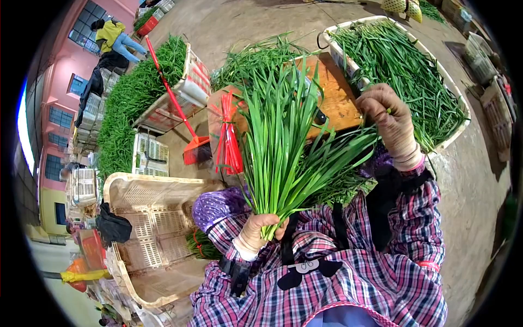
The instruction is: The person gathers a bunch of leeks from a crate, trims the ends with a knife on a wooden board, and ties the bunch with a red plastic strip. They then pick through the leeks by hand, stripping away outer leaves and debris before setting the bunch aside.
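Note:
My left hand [260,231] is closed around the lower stems of a bunch of garlic chives [278,147]. The long flat leaves fan upward, and some spread to the right. My right hand [388,120] is raised at the right, its fingers pinched together. A small yellow-green bit, seemingly a chive leaf, shows between those fingers. Leaf tips of the bunch reach close below this hand. Behind the bunch is a wooden board [340,98], with a dark-handled knife [320,116] partly hidden by leaves. Red ties [229,147] hang left of the bunch.
A white crate [463,117] heaped with chives stands right. At left are an open plastic crate [122,191] holding a tied bundle [202,243], a red dustpan [196,148] with long handle, and more piled chives [128,103]. A person in yellow [110,35] bends far left.

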Tool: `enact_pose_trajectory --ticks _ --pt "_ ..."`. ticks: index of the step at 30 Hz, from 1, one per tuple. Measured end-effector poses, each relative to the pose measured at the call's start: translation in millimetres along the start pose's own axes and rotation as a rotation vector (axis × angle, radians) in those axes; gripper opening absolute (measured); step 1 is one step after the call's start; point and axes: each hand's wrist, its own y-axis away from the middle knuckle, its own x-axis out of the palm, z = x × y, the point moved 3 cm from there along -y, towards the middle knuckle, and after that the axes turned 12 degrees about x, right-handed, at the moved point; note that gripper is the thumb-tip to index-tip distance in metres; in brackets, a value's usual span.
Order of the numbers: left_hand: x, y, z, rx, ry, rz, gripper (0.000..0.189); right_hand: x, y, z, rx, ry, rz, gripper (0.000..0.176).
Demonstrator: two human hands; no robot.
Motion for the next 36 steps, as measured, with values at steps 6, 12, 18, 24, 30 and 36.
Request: enact_pose_trajectory --ticks 6,12,18,24,30,36 --pt "4.7 -2.5 0.0 -0.016 -0.003 0.041 0.035 23.8 9.5 18.3 0.492 -0.284 0.162 0.034" --pt "-1.4 -3.0 2.1 -0.054 0.043 0.096 0.028 88.0 36.3 24.2 0.030 0.459 0.413 0.018" --pt "-1.0 -4.6 -0.3 -0.067 0.030 0.065 0.030 121.5 38.5 19.6 -0.169 0.991 0.640 0.012" --pt "1.3 -4.1 -1.1 -0.052 0.036 0.109 0.034 129.6 40.5 21.2 -0.215 1.109 0.702 0.013" --pt "6.8 -1.3 -2.4 0.001 -0.065 0.041 0.038 132.0 45.0 25.2 -0.235 1.038 0.934 0.018" --pt "-7.7 -2.6 6.7 -0.091 -0.012 0.086 0.039 134.2 46.6 24.5 -0.138 1.010 1.070 0.021"
